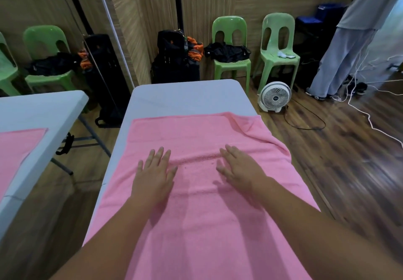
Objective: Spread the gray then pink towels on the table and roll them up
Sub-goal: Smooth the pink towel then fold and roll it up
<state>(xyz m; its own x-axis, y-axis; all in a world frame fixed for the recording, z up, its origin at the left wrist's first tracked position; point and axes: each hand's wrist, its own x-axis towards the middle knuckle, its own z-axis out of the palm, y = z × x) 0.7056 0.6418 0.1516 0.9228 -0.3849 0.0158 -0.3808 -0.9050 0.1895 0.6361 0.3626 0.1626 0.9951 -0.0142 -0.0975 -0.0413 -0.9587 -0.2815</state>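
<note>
A pink towel [196,131] lies spread lengthwise over the white table [185,96], covering most of its near part. Its far right corner is rumpled and folded back, and its right edge hangs over the table's side. My left hand [154,170] rests flat on the towel with fingers apart, holding nothing. My right hand [237,168] lies flat on the towel a little to the right, fingers also spread. A faint crease runs across the towel between the two hands. No gray towel shows in this view.
A mirror [43,61] on the left reflects the table and towel. Green plastic chairs [231,46] with black bags stand behind the table, beside black luggage [174,61]. A white floor fan [274,96] and cables sit on the wooden floor to the right, where a person [349,39] stands.
</note>
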